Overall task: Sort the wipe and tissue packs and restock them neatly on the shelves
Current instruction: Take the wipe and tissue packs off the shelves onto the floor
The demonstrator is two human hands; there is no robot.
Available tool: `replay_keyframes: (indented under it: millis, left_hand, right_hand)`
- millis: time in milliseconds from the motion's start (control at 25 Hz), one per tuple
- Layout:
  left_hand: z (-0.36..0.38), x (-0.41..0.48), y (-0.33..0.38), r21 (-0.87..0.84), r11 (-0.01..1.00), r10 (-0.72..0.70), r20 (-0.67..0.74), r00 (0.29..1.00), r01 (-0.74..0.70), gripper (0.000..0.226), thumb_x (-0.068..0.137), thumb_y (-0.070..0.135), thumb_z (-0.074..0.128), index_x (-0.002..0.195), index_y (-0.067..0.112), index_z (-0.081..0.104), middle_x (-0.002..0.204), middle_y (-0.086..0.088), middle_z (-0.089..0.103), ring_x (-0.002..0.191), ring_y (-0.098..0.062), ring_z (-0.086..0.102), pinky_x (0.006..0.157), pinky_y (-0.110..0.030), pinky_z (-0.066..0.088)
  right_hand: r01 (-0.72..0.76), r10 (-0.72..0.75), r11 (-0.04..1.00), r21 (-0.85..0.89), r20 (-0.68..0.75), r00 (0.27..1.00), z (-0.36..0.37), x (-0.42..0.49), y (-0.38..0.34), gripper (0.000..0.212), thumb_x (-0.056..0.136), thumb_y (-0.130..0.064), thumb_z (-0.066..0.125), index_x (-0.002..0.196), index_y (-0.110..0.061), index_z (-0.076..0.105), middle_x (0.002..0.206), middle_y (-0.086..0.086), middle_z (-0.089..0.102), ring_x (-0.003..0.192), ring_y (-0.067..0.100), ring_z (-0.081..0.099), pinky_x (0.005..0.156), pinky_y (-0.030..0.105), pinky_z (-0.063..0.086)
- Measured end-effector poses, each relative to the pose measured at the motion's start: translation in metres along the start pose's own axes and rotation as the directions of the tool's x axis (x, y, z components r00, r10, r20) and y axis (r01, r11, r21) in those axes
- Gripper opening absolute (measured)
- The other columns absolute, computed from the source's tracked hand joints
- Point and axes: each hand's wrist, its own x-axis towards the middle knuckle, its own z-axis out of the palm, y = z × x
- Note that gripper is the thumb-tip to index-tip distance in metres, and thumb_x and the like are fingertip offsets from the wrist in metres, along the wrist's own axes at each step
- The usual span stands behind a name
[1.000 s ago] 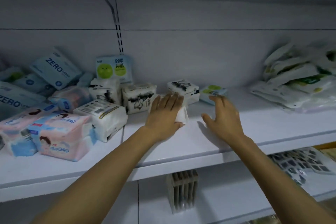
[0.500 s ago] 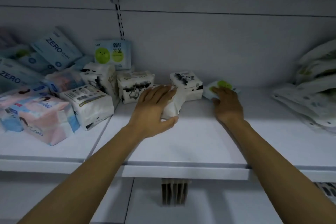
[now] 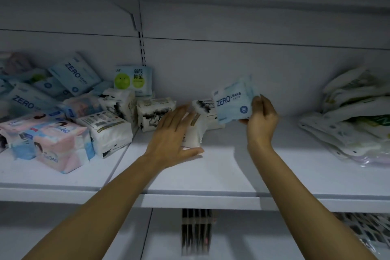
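One blue ZERO pack (image 3: 231, 102), lying on the shelf (image 3: 221, 172) a moment ago, now lifted and pinched in the right hand (image 3: 262, 118), likely bound for the left ZERO pile (image 3: 73, 74); left hand (image 3: 171, 135) rests flat, fingers straight, on a white tissue pack (image 3: 194, 136).

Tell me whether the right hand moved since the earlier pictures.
Yes. The right hand rose off the shelf and now grips a blue ZERO pack above it.
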Motion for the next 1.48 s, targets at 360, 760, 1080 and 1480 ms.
replay_keyframes:
  millis: [360,760,1080,1480]
  left_hand:
    - [-0.112,-0.007,-0.03,-0.115,0.946,-0.312,-0.059,0.948,0.304,0.105,0.062,0.069,0.057,0.149,0.023,0.018,0.147,-0.008,0.036,0.132,-0.026,0.039,0.104,-0.046,0.04]
    - [-0.26,-0.061,-0.164,-0.63,0.515,-0.636,0.174,0.752,0.581,0.046,0.066,0.036,0.08,0.105,0.017,0.064,0.092,0.01,0.074,0.085,-0.007,0.071,0.066,-0.022,0.055]
    - [-0.279,-0.083,-0.276,-0.793,0.367,-0.889,-0.144,0.435,0.487,0.026,0.086,0.039,0.067,0.102,0.019,0.062,0.088,0.009,0.066,0.076,-0.001,0.063,0.054,-0.009,0.049]
    - [-0.228,-0.095,-0.343,-0.847,0.154,-0.869,0.129,0.478,0.509,0.032,0.084,0.032,0.071,0.11,0.013,0.067,0.101,-0.006,0.073,0.091,-0.021,0.071,0.079,-0.038,0.059]
  right_hand:
    - [-0.151,0.11,0.989,0.0,0.682,0.723,0.114,-0.098,-0.025,0.037,0.084,-0.045,0.065,0.104,-0.014,0.065,0.099,0.006,0.072,0.093,0.022,0.069,0.078,0.031,0.056]
    - [-0.121,0.054,0.993,0.014,0.84,0.541,0.268,-0.151,-0.053,0.02,0.087,-0.025,0.069,0.105,-0.022,0.061,0.101,0.0,0.072,0.089,0.018,0.071,0.074,0.036,0.059]
    - [-0.03,0.111,0.992,-0.123,0.737,0.667,0.385,-0.148,-0.037,0.01,0.092,-0.022,0.061,0.1,-0.016,0.059,0.103,0.013,0.068,0.078,0.018,0.066,0.074,0.033,0.053]
    - [0.502,0.238,0.655,-0.565,0.784,0.573,0.471,-0.178,0.08,0.051,0.081,-0.038,0.068,0.121,-0.013,0.048,0.118,0.006,0.058,0.11,0.026,0.057,0.087,0.038,0.047]
